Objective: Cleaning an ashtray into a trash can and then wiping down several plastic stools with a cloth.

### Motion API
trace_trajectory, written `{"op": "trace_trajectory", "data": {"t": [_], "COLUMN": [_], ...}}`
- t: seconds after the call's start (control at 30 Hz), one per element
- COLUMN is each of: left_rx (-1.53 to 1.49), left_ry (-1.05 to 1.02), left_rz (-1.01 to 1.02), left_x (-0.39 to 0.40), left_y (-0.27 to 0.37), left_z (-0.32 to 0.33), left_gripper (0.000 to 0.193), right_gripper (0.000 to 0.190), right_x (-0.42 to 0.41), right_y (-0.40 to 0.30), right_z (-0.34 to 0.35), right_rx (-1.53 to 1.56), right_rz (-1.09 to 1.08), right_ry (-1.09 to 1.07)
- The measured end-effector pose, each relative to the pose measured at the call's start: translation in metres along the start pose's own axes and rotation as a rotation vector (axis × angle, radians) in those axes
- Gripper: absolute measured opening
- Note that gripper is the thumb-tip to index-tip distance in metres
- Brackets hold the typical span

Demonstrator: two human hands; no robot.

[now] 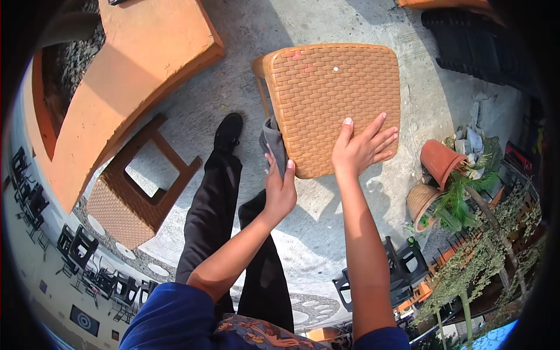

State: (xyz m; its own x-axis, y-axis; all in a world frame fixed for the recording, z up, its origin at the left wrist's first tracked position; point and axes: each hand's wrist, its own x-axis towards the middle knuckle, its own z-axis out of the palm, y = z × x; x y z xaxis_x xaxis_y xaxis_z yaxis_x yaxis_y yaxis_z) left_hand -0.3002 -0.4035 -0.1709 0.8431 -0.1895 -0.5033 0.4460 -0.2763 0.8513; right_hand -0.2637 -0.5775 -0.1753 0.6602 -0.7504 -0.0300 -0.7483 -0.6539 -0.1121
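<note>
A tan woven-pattern stool, apparently plastic, stands before me, its square seat facing up. Pinkish-red smudges and one small white spot mark the far part of the seat. My left hand holds a grey cloth against the stool's near left side. Part of the cloth is hidden behind that hand and the seat edge. Flat on the near right of the seat rests my right hand, fingers spread, holding nothing.
A brown woven-pattern stool lies tipped over at the left, beside an orange masonry ledge. Terracotta-coloured pots with plants are on the right. Black chairs stand further off. Concrete floor surrounds the stool.
</note>
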Motion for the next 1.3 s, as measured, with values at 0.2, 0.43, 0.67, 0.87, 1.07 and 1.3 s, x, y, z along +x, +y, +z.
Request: {"op": "trace_trajectory", "data": {"t": [0.2, 0.43, 0.67, 0.87, 1.07, 1.3], "left_rx": [0.641, 0.942, 1.070, 1.089, 0.644, 0.863], "left_ry": [-0.225, -0.642, -0.538, -1.101, -1.407, -0.703], "left_rz": [0.511, 0.891, 1.118, 1.182, 0.933, 1.044], "left_x": [-0.062, 0.081, 0.208, 0.151, 0.129, 0.209], "left_y": [0.009, 0.087, 0.163, 0.128, 0.147, 0.186], "left_z": [0.034, 0.031, 0.097, 0.049, -0.031, 0.029], "left_gripper": [0.058, 0.061, 0.053, 0.069, 0.019, 0.049], "right_gripper": [0.060, 0.062, 0.074, 0.089, 0.083, 0.058], "right_x": [-0.007, -0.008, -0.002, -0.009, -0.009, -0.024], "right_y": [0.017, 0.017, 0.006, 0.021, -0.034, -0.040], "right_z": [0.005, 0.000, -0.003, -0.011, -0.041, -0.033], "right_rx": [0.358, 0.849, 0.529, 0.854, 0.262, 0.171], "right_rz": [0.015, 0.095, 0.097, 0.132, -0.111, -0.093], "right_ry": [0.179, 0.356, 0.387, 0.526, -0.195, -0.021]}}
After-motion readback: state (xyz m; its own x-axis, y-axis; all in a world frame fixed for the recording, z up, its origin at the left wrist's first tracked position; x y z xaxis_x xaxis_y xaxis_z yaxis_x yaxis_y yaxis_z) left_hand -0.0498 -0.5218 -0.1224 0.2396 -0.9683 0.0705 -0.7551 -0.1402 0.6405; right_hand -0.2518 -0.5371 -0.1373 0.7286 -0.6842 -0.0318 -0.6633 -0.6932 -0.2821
